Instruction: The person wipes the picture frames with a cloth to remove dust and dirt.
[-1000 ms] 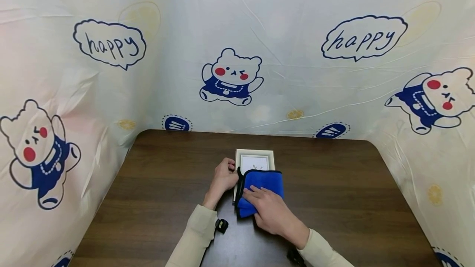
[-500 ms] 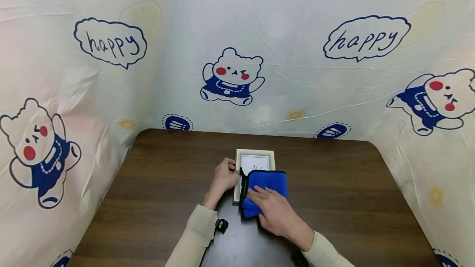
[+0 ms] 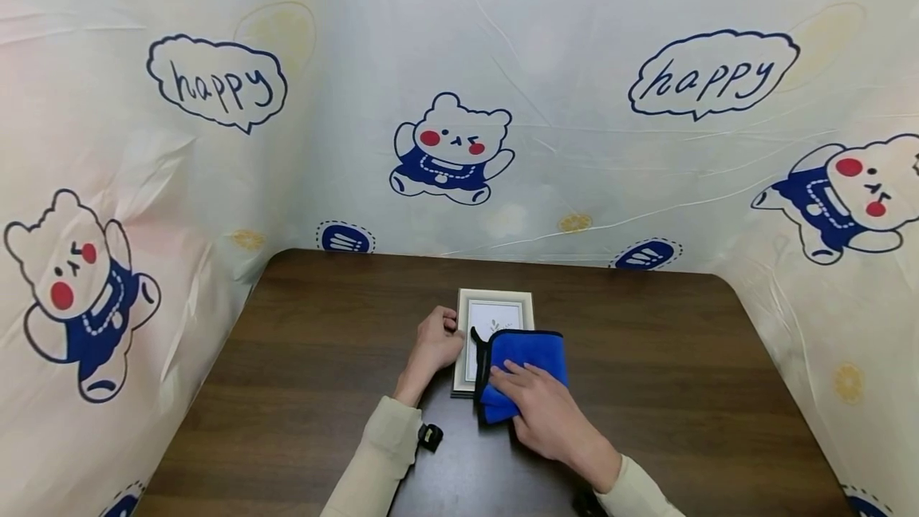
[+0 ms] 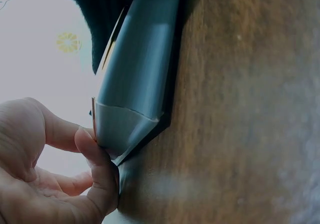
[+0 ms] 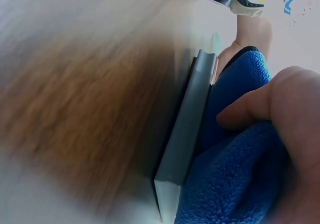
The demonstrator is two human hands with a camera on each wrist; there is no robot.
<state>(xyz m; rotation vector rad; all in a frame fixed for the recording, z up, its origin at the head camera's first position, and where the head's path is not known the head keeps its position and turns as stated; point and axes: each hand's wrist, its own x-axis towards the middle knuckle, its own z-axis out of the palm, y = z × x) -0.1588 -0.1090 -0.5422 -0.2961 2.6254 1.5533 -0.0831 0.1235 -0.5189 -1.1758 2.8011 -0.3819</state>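
Observation:
A cream picture frame point(image 3: 464, 309) lies flat on the dark wooden table, a small plant print behind its pane. My left hand point(image 3: 434, 343) holds the frame's left side; in the left wrist view the thumb and fingers point(image 4: 100, 179) pinch it at a corner. Over the frame's lower right part lies a folded blue cloth point(image 3: 534, 349) with black edging, hiding that area and reaching past the right edge. My right hand point(image 3: 546, 409) rests on the cloth with fingers extended, pressing it against the frame. In the right wrist view the thumb point(image 5: 245, 109) lies on the cloth's fuzzy pile.
The brown tabletop point(image 3: 323, 325) stretches around the frame on all sides. A pale curtain point(image 3: 574, 102) with bear drawings encloses the table at the back and both sides. A small black device point(image 3: 431, 437) sits at the left wrist.
My right hand has slid the cloth to the right across the frame, uncovering more of the frame's left side and pane. The left hand stays at the frame's left edge.

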